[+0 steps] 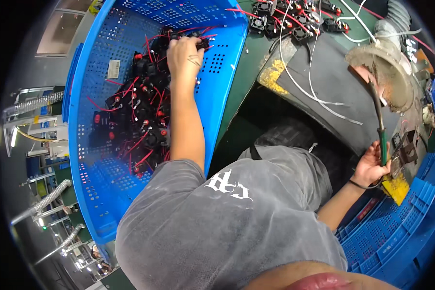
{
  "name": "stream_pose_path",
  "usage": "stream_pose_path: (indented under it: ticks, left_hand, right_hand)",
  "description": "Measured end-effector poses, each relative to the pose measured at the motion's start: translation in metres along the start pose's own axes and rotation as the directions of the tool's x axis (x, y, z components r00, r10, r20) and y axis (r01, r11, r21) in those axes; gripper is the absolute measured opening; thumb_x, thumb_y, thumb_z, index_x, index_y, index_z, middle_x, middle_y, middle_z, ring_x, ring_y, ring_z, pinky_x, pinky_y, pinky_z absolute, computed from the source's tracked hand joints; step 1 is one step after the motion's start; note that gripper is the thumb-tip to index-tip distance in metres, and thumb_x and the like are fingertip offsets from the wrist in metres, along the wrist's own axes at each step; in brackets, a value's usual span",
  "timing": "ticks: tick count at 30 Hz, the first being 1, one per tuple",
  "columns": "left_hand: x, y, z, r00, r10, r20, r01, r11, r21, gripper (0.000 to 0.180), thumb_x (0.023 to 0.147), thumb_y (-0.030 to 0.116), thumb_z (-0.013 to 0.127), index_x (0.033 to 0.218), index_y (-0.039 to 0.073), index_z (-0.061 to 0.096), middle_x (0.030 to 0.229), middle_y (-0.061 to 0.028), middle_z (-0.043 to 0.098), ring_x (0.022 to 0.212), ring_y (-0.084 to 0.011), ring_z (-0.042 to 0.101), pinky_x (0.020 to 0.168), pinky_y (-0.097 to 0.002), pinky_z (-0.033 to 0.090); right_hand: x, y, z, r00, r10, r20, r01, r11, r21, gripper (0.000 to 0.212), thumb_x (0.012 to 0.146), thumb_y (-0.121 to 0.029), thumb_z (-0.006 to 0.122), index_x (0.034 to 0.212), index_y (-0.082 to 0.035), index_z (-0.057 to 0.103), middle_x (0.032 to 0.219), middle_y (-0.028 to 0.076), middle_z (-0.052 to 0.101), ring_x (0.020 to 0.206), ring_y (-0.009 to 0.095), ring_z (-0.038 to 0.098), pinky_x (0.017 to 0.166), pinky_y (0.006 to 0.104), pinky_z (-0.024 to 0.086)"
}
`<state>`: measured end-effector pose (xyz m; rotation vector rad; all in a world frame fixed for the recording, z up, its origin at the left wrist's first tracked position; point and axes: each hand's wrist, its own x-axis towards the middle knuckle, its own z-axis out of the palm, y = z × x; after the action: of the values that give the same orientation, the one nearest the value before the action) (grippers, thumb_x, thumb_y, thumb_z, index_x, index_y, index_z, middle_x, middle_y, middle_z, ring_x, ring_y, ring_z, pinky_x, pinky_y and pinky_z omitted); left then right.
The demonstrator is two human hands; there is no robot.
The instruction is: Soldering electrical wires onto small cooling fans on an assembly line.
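At the far end of a blue perforated crate [222,79], my left hand [182,57] reaches down. Its fingers curl over a small black part with red wires [202,42]; their tips are partly hidden. Many similar black parts with red wires [145,104] lie heaped in the crate below and left of that hand. My right hand [370,164], at the right, is closed around the green handle of a soldering iron [383,145]. The iron's long metal shaft points up toward a dusty round fume hood [401,82].
Several small black fans with red wires [302,31] sit at the back of the green bench. White cables [307,89] hang over a dark grey mat [340,72]. A ribbed duct [396,17] joins the hood. Blue crates [391,237] stand at lower right.
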<state>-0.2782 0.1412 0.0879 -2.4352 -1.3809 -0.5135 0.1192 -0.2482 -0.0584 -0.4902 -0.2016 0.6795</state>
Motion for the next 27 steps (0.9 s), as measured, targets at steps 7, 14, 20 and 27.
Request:
stream_pose_path:
  ticks: [7,14,20,27]
  left_hand:
    - [0.058,-0.053,0.009,0.928,-0.216,0.304,0.216,0.976,0.032,0.035,0.075,0.028,0.073,0.107,0.016,0.069,0.108,-0.0133,0.066,0.104,-0.0324,0.06,0.089,-0.0419,0.049]
    - [0.08,-0.048,0.053,0.878,-0.175,0.445,0.086,0.973,0.212,0.038,0.074,0.035,0.074,0.107,0.017,0.07,0.109,-0.0113,0.066,0.103,-0.0309,0.062,0.086,-0.0419,0.05]
    - [0.078,-0.085,0.033,0.986,-0.154,0.062,0.159,0.982,-0.1,0.036,0.076,0.035,0.07,0.103,0.011,0.07,0.098,-0.0144,0.068,0.093,-0.0324,0.065,0.081,-0.0392,0.051]
    - [0.072,-0.101,0.003,0.928,-0.266,-0.26,0.165,0.921,-0.354,0.037,0.074,0.032,0.074,0.1,0.007,0.071,0.085,-0.014,0.07,0.078,-0.0278,0.067,0.072,-0.0345,0.051]
  right_hand:
    - [0.003,0.008,-0.013,0.996,-0.091,0.0,0.091,0.996,0.002,0.054,0.091,-0.035,0.038,0.126,0.004,0.051,0.116,0.026,0.059,0.103,0.033,0.061,0.087,0.0367,0.053]
    - [0.004,0.01,-0.011,0.994,-0.103,0.037,0.103,0.995,-0.003,0.054,0.092,-0.035,0.035,0.127,0.004,0.05,0.115,0.027,0.059,0.104,0.032,0.061,0.089,0.0367,0.051]
    - [0.003,0.011,-0.015,0.993,-0.117,0.026,0.118,0.993,-0.022,0.054,0.093,-0.035,0.034,0.128,0.004,0.049,0.117,0.026,0.058,0.106,0.032,0.06,0.09,0.0362,0.051]
    - [0.005,0.009,-0.019,0.993,-0.119,-0.02,0.117,0.989,-0.095,0.055,0.094,-0.034,0.032,0.129,0.004,0.048,0.118,0.027,0.058,0.107,0.032,0.059,0.091,0.036,0.05]
